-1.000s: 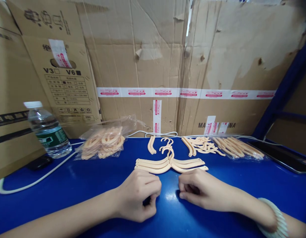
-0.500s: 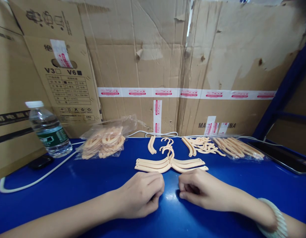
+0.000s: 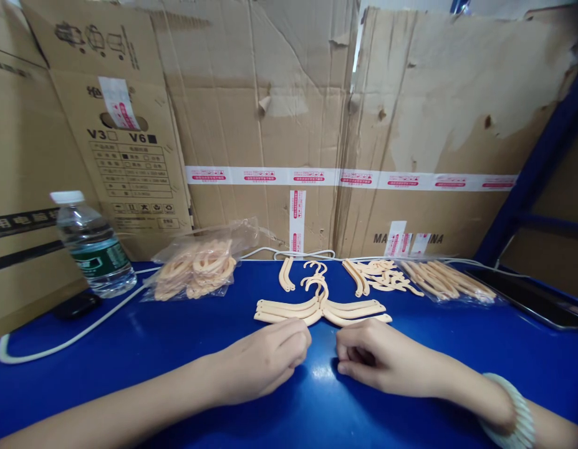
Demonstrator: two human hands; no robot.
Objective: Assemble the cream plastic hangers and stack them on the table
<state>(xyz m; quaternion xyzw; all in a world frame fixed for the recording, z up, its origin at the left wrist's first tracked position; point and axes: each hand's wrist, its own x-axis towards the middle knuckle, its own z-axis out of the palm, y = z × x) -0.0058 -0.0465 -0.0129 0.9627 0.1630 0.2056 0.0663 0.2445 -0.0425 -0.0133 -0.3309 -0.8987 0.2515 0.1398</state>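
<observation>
Several pale cream hangers (image 3: 354, 307) lie stacked in a row on the blue table (image 3: 214, 340), their hooks pointing away from me. My left hand (image 3: 272, 355) is curled into a loose fist just in front of the hangers' left side, overlapping the nearest one in the view. Opposite it, my right hand (image 3: 380, 358) rests closed on the table near the right tips, and nothing shows between its curled fingers. Behind the hangers are curved hanger arms (image 3: 285, 274) on the left, more arms (image 3: 356, 277) on the right, and a pile of loose hooks (image 3: 386, 274).
A clear bag of cream pieces (image 3: 211, 265) lies at the back left, and a bag of long arms (image 3: 450, 280) at the back right. A water bottle (image 3: 99, 252), a white cable (image 3: 73, 343) and a dark phone-like slab (image 3: 532, 298) flank them. Cardboard (image 3: 251, 137) walls the back.
My left hand has shifted slightly up and away from me, toward the nearest hanger. My right hand stays closed in nearly the same place. The view tilts slightly.
</observation>
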